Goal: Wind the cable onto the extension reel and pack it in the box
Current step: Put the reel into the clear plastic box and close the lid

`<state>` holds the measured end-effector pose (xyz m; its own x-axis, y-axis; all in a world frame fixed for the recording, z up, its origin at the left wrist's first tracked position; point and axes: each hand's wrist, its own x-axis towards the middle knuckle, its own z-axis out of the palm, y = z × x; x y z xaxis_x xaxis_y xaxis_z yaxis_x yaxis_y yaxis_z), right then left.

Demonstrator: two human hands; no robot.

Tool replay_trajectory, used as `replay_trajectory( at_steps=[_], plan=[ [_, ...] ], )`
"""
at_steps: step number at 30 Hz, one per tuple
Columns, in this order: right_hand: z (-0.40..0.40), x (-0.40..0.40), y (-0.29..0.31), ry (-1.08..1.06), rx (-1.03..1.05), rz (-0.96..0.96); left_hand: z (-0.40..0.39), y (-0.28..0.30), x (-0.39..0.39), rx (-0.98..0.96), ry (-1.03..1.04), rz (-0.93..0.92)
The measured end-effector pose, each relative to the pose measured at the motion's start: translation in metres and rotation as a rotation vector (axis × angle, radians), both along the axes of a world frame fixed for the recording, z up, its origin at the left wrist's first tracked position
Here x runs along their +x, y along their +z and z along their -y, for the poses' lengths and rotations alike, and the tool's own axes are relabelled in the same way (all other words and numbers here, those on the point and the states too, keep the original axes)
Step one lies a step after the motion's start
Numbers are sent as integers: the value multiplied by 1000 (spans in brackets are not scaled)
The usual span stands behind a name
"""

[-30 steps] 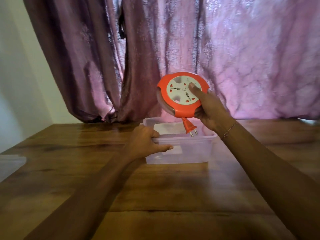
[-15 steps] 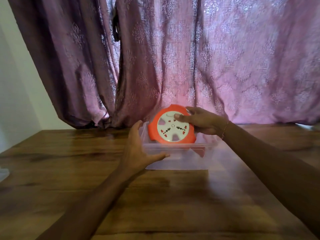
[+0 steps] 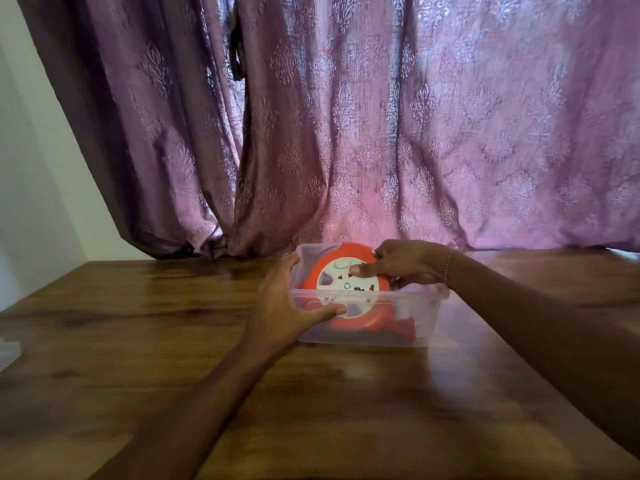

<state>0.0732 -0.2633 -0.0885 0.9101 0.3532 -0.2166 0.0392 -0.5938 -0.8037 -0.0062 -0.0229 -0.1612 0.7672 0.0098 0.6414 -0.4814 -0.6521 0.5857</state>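
Gripping the orange extension reel (image 3: 349,282) by its upper right edge, thumb pressed on the white socket face, the right hand (image 3: 405,263) holds it tilted inside a clear plastic box (image 3: 420,317), the reel's upper part rising above the rim and its lower part showing blurred through the near wall. The left hand (image 3: 284,303) is spread wide around the box's near left corner, fingers along the left side and thumb flat against the front wall, partly covering the reel's lower edge. An orange shape at the box's right bottom may be the plug; the blur makes it unclear. The box sits on a dark wooden surface (image 3: 311,410). A bracelet (image 3: 447,265) circles the right wrist. Patterned purple curtains (image 3: 381,126) hang just behind the box, reaching the surface's far edge, and a pale object (image 3: 8,353) sits cut off at the left border.
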Motion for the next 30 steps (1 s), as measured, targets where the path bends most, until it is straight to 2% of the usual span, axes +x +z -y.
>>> replay_trajectory(
  at_steps=[2,5,9,12,14,15,17,19,23,26,30],
  plan=[
    [-1,-1,-1,-20,-113,46,0,1,-3,15,2,-15],
    [-5,-5,-1,1,-393,198,1,2,-5,38,5,-43],
    [-12,-15,3,-44,-610,398,0,7,-9,28,-43,-74],
    [-28,-30,14,-223,-859,825,-11,14,-15,-28,-112,-103],
    [-53,-37,28,-261,-786,1047,-26,17,-21,-61,-46,-115],
    [-69,-38,35,-212,-677,1059,-36,19,-24,-62,17,-105],
    [-109,-40,46,-44,-455,983,-61,22,-32,-116,77,-67],
    [-154,-46,46,117,-318,978,-92,27,-48,-163,95,-22],
    [-253,-56,30,319,-137,884,-168,39,-92,-22,406,-55],
    [-314,-60,15,382,-102,765,-222,38,-121,61,590,-285],
    [-385,-74,-9,476,-96,741,-291,26,-171,240,890,-517]
  ],
)
